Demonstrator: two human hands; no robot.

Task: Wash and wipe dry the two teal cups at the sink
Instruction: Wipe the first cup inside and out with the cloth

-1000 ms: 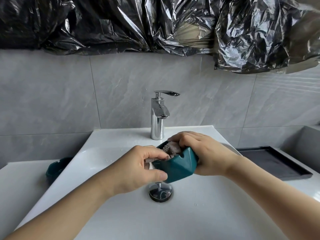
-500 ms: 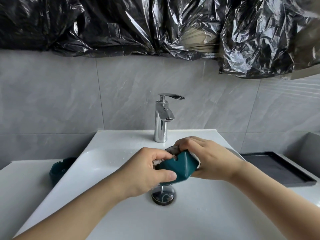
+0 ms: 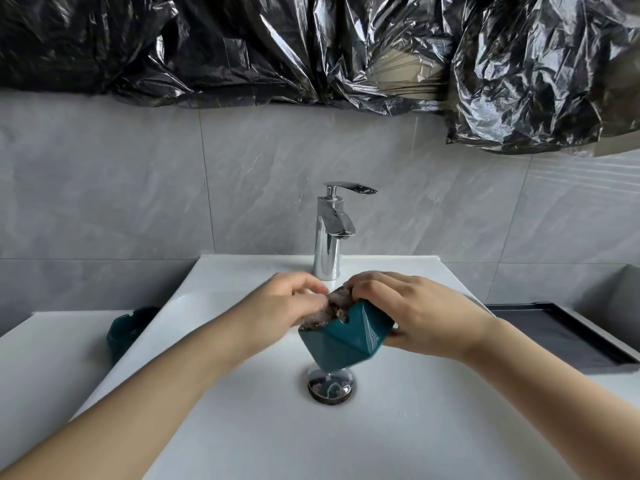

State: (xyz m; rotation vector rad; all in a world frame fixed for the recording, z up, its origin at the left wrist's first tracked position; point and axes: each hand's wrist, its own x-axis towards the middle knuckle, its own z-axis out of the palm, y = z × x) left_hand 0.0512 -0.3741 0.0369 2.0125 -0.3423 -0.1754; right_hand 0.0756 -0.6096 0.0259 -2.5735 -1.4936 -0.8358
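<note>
A faceted teal cup [image 3: 346,341] hangs tilted over the white sink basin [image 3: 242,427], just above the drain. My right hand [image 3: 415,317] grips it from the right, fingers over its rim. A grey-brown cloth [image 3: 329,308] is stuffed into the cup's mouth, and my left hand [image 3: 287,306] pinches the cloth at the rim. The second teal cup [image 3: 128,332] sits on the counter left of the basin, partly hidden behind the basin's edge.
A chrome faucet [image 3: 329,244] stands at the back of the basin, with no water running. The chrome drain plug [image 3: 330,384] sits below the cup. A black tray [image 3: 568,337] lies on the counter at right. Crumpled black plastic sheeting [image 3: 311,46] covers the wall above the grey tiles.
The cup has turned so its base points down toward the drain. My left hand left the cup's side and now pinches the cloth at the rim.
</note>
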